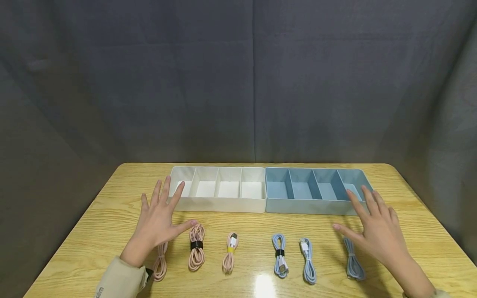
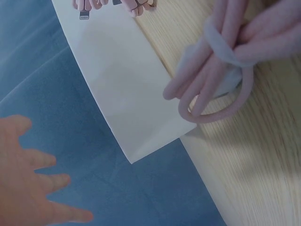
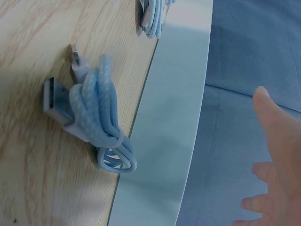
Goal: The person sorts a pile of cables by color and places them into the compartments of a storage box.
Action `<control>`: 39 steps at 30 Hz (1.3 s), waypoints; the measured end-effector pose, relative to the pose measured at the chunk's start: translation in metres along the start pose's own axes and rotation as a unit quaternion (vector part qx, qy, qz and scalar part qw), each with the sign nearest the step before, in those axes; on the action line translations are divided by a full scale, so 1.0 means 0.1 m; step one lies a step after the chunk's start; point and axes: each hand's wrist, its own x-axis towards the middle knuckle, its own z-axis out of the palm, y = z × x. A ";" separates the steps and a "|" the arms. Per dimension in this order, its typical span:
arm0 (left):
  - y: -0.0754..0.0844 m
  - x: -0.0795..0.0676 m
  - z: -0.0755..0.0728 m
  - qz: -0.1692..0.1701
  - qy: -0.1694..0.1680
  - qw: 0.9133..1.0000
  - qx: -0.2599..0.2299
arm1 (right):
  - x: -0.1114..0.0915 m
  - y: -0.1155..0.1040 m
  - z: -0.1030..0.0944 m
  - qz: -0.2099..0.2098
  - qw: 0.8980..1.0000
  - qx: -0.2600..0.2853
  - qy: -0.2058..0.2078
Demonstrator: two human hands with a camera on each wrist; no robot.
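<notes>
My left hand (image 1: 155, 219) hovers with spread fingers over the left side of the table, holding nothing. Partly beneath it lies a pink cable bundle (image 1: 160, 265). Beside its thumb is another pink bundle (image 1: 196, 248) with a black strap, and farther right one with a yellow tie (image 1: 230, 253). My right hand (image 1: 380, 231), fingers also spread and holding nothing, is above the right side. Close to it lies a blue cable bundle (image 1: 354, 263), partly hidden. In the right wrist view, this blue cable (image 3: 101, 113) shows its USB plug. Two more blue bundles (image 1: 280, 256) lie toward the middle.
A white divided box (image 1: 220, 205) stands behind the pink cables, and a blue divided box (image 1: 309, 206) adjoins it on the right. Both have several compartments. A dark curtain (image 1: 253, 82) hangs behind the wooden table (image 1: 253, 225).
</notes>
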 end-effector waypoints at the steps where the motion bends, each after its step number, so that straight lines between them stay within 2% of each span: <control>1: 0.00 0.00 0.00 -0.001 -0.001 1.000 0.000 | 0.00 0.00 0.00 0.000 1.000 -0.001 0.001; 10: -0.03 -0.01 -0.03 -0.005 0.000 1.000 -0.002 | -0.02 0.01 -0.01 -0.006 1.000 -0.001 0.016; 30: -0.08 -0.02 -0.06 -0.008 0.006 1.000 -0.017 | -0.02 -0.04 -0.12 0.005 1.000 0.017 0.009; 35: -0.08 -0.03 -0.08 -0.010 0.002 1.000 -0.030 | -0.03 -0.05 -0.15 0.017 0.999 0.047 -0.013; 39: -0.09 -0.03 -0.11 -0.005 0.014 0.998 -0.064 | -0.03 -0.03 -0.19 0.025 0.996 0.086 -0.026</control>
